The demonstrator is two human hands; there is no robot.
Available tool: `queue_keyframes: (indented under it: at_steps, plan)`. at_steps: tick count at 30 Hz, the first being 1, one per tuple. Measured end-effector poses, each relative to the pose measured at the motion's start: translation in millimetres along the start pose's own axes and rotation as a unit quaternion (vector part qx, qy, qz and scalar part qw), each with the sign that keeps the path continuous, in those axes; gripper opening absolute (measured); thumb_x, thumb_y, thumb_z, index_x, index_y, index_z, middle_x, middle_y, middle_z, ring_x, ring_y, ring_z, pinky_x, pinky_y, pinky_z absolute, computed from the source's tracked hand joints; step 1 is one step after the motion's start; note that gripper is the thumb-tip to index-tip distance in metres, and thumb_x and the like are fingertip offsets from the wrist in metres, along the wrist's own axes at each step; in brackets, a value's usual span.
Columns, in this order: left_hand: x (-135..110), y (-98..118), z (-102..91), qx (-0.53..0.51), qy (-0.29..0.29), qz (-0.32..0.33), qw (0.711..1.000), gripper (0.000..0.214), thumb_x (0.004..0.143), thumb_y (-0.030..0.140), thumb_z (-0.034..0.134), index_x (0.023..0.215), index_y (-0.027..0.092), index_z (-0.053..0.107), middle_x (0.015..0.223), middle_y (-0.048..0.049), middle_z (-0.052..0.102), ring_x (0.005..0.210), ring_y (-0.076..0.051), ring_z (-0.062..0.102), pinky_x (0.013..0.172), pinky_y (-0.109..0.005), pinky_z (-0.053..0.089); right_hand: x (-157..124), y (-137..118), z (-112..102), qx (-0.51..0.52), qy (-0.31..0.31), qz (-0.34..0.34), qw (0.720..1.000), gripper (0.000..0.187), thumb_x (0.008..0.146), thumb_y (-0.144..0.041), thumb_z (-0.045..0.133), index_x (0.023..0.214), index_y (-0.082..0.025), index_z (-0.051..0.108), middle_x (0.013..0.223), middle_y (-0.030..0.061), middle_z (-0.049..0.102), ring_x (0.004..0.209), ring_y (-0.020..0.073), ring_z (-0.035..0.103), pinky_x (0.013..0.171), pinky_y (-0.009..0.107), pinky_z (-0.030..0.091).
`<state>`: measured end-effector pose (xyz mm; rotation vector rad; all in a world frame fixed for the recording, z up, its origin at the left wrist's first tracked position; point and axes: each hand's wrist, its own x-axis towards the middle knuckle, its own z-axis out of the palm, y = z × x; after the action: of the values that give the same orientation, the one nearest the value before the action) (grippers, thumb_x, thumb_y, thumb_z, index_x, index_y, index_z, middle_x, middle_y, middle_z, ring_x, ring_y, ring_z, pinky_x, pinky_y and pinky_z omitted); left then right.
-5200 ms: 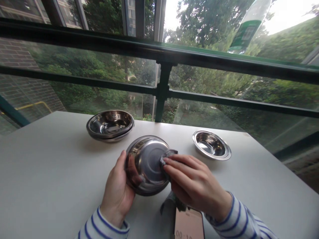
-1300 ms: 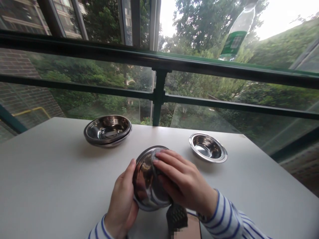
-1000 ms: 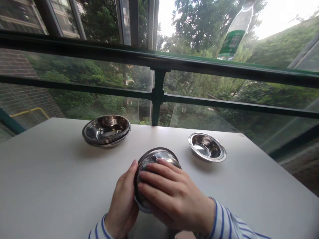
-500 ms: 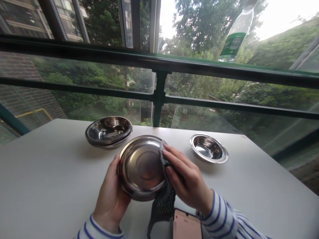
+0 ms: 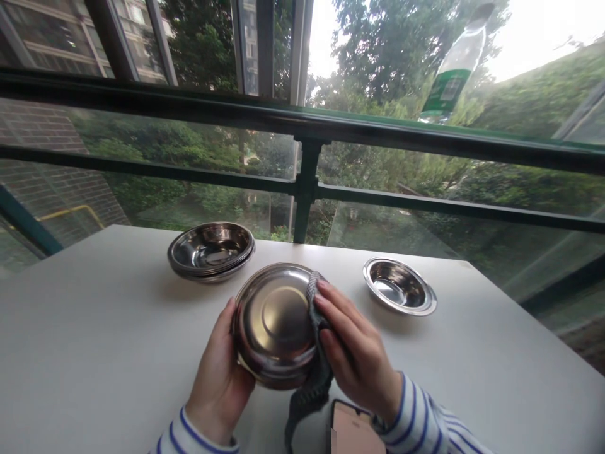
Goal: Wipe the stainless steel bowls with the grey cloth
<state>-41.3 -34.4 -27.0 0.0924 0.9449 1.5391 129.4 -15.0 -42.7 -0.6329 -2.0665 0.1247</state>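
Observation:
I hold a steel bowl [image 5: 276,325] above the white table [image 5: 94,353], its underside turned towards me. My left hand [image 5: 220,378] grips its left rim with the thumb along the edge. My right hand [image 5: 357,356] presses a grey checked cloth [image 5: 312,372] against the bowl's right side, fingers laid over the cloth. The cloth hangs down below the bowl.
A stack of steel bowls [image 5: 211,250] sits at the back left and a single steel bowl [image 5: 399,287] at the back right. A phone [image 5: 352,432] lies at the near edge. A dark railing [image 5: 307,183] with glass runs behind the table, and a green-labelled bottle [image 5: 451,72] stands on it.
Over the last second my right hand slid with the cloth from across the bowl's underside to its right side. The bowl has tipped, so more of its base faces me.

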Motion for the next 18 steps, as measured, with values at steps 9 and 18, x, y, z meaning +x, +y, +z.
queue_keyframes:
  at_steps: [9,18]
  plan:
    - [0.9,-3.6,-1.0,-0.016,0.014,-0.05,0.999,0.026,0.086,0.024,0.047,0.09,0.011,0.069,0.072,-0.0064,0.073,0.06,-0.016,0.067,0.068,-0.03,0.056,3.3,-15.1,4.1,-0.159,-0.067,-0.278,0.945,0.031,0.087,-0.013,0.048,0.114,-0.009,0.06,0.117,0.0087,0.063,0.115,0.0241,0.054,0.1,0.039,0.045]
    - [2.4,-6.6,-2.5,-0.041,0.009,-0.055,0.998,0.023,0.085,0.023,0.049,0.086,0.011,0.069,0.069,-0.0055,0.072,0.06,-0.016,0.066,0.07,-0.03,0.056,5.9,-11.5,-2.8,-0.169,-0.079,-0.229,0.955,0.03,0.087,-0.02,0.05,0.112,-0.009,0.062,0.118,0.0114,0.062,0.118,0.0268,0.051,0.1,0.044,0.045]
